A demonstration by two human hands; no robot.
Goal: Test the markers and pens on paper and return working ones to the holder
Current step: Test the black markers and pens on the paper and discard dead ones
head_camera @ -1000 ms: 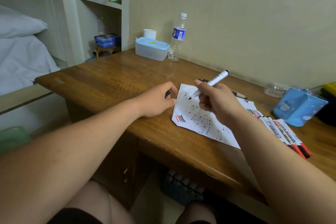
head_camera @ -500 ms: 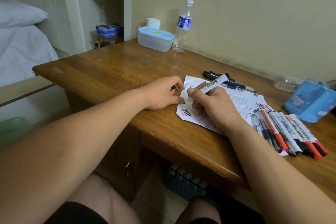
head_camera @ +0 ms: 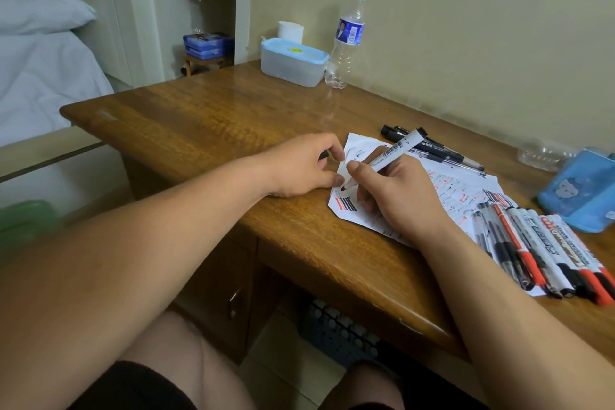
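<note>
My right hand (head_camera: 396, 196) grips a white marker (head_camera: 396, 151) with its black tip touching the sheet of paper (head_camera: 462, 190) on the wooden desk (head_camera: 206, 123). My left hand (head_camera: 299, 166) rests at the paper's left edge, fingers curled round a small black cap (head_camera: 90, 154) that barely shows. A row of several markers and pens (head_camera: 545, 253) lies on the paper's right side. More black pens (head_camera: 436, 148) lie behind the paper. The blue pen holder (head_camera: 582, 193) lies tipped at the far right.
A blue-lidded plastic box (head_camera: 293, 61), a white cup (head_camera: 290, 31) and a water bottle (head_camera: 346, 40) stand at the desk's back by the wall. A crumpled clear bottle (head_camera: 542, 155) lies near the holder. A bed is to the left.
My right hand has lowered the marker from raised above the paper until its tip meets the sheet. The view has shifted right. My left hand stays by the paper's edge.
</note>
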